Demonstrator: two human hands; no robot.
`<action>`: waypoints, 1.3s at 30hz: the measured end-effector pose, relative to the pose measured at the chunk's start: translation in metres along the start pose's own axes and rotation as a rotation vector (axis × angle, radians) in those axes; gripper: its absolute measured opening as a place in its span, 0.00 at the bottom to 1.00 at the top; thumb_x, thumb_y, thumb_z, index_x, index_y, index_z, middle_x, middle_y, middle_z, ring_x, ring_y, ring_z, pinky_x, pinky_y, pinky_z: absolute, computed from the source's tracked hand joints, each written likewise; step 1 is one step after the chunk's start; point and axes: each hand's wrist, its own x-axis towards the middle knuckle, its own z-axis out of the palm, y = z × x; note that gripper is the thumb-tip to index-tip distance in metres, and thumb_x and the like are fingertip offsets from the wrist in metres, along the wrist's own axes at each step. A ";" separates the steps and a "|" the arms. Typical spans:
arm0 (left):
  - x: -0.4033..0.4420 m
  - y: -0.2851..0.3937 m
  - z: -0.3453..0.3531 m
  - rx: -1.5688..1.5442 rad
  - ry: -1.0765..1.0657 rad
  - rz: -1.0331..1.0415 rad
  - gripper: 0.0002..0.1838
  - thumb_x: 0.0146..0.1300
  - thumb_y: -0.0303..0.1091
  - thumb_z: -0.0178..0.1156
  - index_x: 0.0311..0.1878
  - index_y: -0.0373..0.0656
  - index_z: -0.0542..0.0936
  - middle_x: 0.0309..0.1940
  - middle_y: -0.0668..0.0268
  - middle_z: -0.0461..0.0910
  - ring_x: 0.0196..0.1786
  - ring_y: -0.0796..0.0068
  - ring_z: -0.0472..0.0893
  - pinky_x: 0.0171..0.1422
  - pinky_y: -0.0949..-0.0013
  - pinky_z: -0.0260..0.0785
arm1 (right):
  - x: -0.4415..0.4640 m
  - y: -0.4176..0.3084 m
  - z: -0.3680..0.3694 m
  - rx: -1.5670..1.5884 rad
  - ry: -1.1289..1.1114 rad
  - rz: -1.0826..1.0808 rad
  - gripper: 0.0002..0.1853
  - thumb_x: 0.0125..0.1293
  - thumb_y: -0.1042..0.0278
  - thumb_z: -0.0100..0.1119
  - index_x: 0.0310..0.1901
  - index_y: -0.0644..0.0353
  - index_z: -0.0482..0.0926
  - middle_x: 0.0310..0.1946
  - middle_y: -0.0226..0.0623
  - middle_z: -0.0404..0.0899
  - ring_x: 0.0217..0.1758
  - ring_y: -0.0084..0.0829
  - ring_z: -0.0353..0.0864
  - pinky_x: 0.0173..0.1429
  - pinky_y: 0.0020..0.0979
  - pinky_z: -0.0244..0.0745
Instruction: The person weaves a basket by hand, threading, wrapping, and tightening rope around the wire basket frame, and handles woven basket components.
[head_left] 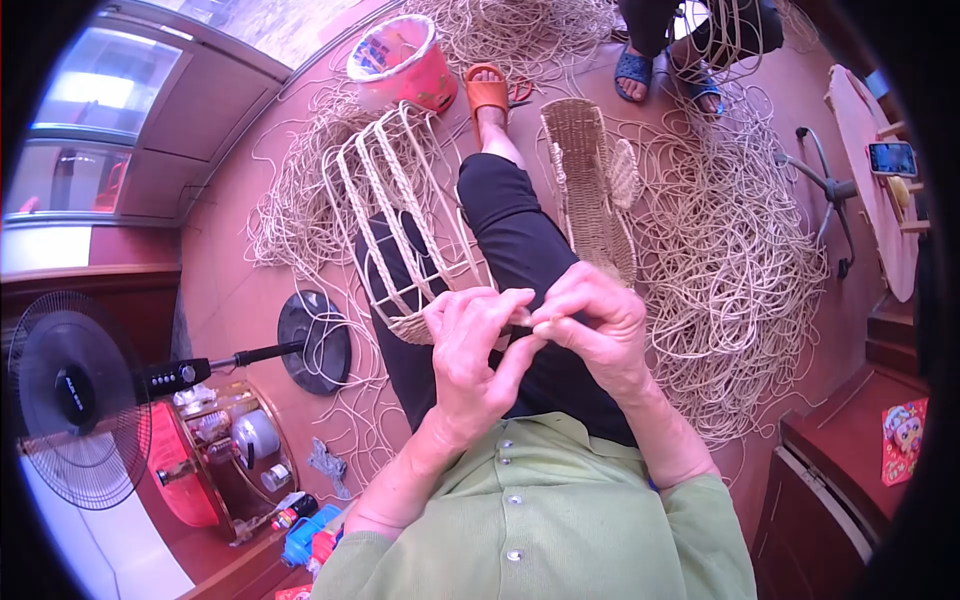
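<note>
And it's R hand w/ thumb and finger pinched tog on a tiny pale bit, L hand right up beside it, its grip I can't tell, both over the lap nr the open basket frame lying across the L leg!

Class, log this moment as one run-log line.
left hand: curled; right hand: pinching; anything held: unclear; woven frame: over left leg; cord: on floor

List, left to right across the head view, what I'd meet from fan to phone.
Black fan with round wire cage, black round fan base, open cream woven frame, bare left hand, bare right hand, cream cord tangle right of it, black rectangular phone.
</note>
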 end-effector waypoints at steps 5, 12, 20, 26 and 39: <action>-0.012 -0.014 0.007 0.003 0.076 0.001 0.10 0.58 0.25 0.71 0.44 0.43 0.86 0.34 0.67 0.83 0.40 0.67 0.82 0.55 0.62 0.64 | 0.006 -0.002 0.007 -0.035 -0.031 0.034 0.07 0.61 0.80 0.72 0.40 0.61 0.88 0.34 0.29 0.77 0.36 0.20 0.79 0.41 0.21 0.75; -0.019 -0.010 0.005 0.135 0.214 -0.072 0.16 0.54 0.25 0.75 0.47 0.42 0.86 0.45 0.64 0.84 0.56 0.58 0.78 0.64 0.58 0.68 | 0.005 -0.003 0.005 -0.203 0.019 -0.042 0.04 0.63 0.82 0.68 0.37 0.62 0.85 0.34 0.30 0.77 0.35 0.19 0.81 0.39 0.22 0.75; -0.023 -0.034 0.004 0.228 0.353 -0.140 0.09 0.57 0.23 0.74 0.40 0.42 0.87 0.36 0.67 0.85 0.47 0.63 0.78 0.57 0.62 0.70 | 0.039 -0.007 0.011 0.261 0.159 0.094 0.02 0.73 0.76 0.59 0.40 0.64 0.78 0.36 0.30 0.79 0.38 0.18 0.81 0.44 0.23 0.77; -0.020 -0.038 -0.005 0.302 0.322 -0.206 0.07 0.59 0.20 0.71 0.40 0.38 0.87 0.38 0.64 0.81 0.45 0.67 0.79 0.53 0.66 0.71 | 0.048 0.045 0.014 -0.019 -0.209 0.360 0.13 0.78 0.69 0.50 0.54 0.65 0.82 0.41 0.33 0.81 0.38 0.20 0.83 0.43 0.24 0.78; -0.013 -0.028 -0.004 0.492 0.153 -0.150 0.10 0.61 0.20 0.67 0.45 0.40 0.88 0.40 0.63 0.79 0.49 0.63 0.75 0.56 0.63 0.67 | 0.062 0.059 0.001 0.154 -0.538 0.395 0.12 0.75 0.68 0.59 0.51 0.66 0.84 0.36 0.27 0.80 0.32 0.13 0.77 0.38 0.20 0.75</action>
